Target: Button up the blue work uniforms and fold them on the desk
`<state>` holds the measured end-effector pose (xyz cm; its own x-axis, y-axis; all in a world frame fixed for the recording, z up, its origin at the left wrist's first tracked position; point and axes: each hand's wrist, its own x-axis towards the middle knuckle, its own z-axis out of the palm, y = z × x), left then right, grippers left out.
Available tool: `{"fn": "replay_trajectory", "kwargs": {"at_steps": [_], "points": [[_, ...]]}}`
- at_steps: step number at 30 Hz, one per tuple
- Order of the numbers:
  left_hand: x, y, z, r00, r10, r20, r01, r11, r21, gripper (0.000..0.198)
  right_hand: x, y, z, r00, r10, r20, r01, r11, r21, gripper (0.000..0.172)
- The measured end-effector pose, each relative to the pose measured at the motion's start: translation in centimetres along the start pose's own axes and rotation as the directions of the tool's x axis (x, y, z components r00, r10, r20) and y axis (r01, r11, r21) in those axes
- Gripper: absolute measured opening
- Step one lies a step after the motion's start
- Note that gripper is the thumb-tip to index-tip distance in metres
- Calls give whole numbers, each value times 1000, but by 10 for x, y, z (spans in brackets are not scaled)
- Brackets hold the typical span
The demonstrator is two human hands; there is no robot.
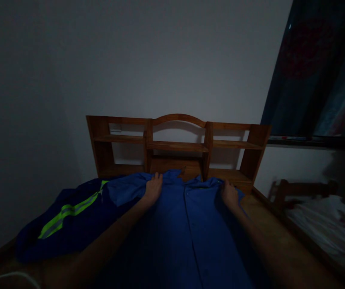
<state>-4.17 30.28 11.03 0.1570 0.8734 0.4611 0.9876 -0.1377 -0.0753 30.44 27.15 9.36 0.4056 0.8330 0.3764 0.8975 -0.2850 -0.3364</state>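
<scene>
A blue button-front shirt [172,224] lies spread out before me, its collar end toward the wooden headboard. My left hand [154,188] is closed on the cloth at the left shoulder, with the sleeve running off to the left. At the right shoulder my right hand [229,194] grips the fabric, its fingers partly hidden in the dim light. Left of the shirt, partly under its sleeve, rests a darker blue garment [82,224] with yellow-green and grey reflective strips.
A wooden headboard with shelves [177,146] stands against the white wall [172,60]. To the right are a dark curtained window [317,72] and white bedding [329,224] beside a wooden rail. A pale cable [16,274] curves at the lower left.
</scene>
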Motion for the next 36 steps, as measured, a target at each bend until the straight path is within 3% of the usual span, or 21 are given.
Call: {"fn": "replay_trajectory", "kwargs": {"at_steps": [4, 8, 10, 12, 15, 17, 19, 21, 24, 28, 30, 34, 36], "points": [[6, 11, 12, 1000, -22, 10, 22, 1000, 8, 39, 3, -3, 12, 999, -5, 41, 2, 998, 63, 36], [-20, 19, 22, 1000, 23, 9, -23, 998, -57, 55, -32, 5, 15, 985, -161, 57, 149, 974, 172, 54], [-39, 24, 17, 997, 67, -37, -71, 991, -111, 63, -65, 7, 8, 953, -301, 19, 289, 930, 226, 64], [-56, 30, 7, 980, 181, -83, -194, 961, -199, 55, -108, 8, -5, 909, -417, 17, 400, 881, 253, 66], [-74, 43, -9, 894, 446, -51, -426, 809, -405, 34, -177, 10, -18, 857, -506, 96, 468, 843, 265, 72], [-77, 52, -12, 829, 560, -2, -473, 699, -536, 34, -216, 16, -15, 815, -554, 171, 502, 822, 270, 82], [-76, 58, -6, 806, 592, 14, -454, 633, -627, 41, -244, 25, -2, 783, -579, 227, 523, 810, 264, 93], [-73, 60, 7, 823, 568, -8, -413, 588, -695, 46, -261, 34, 14, 787, -574, 227, 530, 817, 229, 99], [-70, 59, 28, 843, 536, -50, -373, 515, -772, 40, -276, 39, 32, 847, -518, 123, 503, 854, 135, 96], [-73, 53, 42, 832, 547, -88, -385, 456, -802, 39, -289, 40, 26, 880, -475, 11, 474, 879, 45, 89], [-76, 52, 43, 840, 538, -70, -370, 473, -800, 42, -292, 44, 11, 898, -430, 88, 427, 902, 57, 87], [-76, 54, 44, 847, 529, -51, -352, 488, -799, 48, -290, 48, -28, 903, -186, 387, 191, 981, 26, 74], [-75, 54, 46, 853, 521, -41, -343, 499, -796, 54, -290, 38, -43, 915, -153, 374, 158, 987, 18, 63]]}}
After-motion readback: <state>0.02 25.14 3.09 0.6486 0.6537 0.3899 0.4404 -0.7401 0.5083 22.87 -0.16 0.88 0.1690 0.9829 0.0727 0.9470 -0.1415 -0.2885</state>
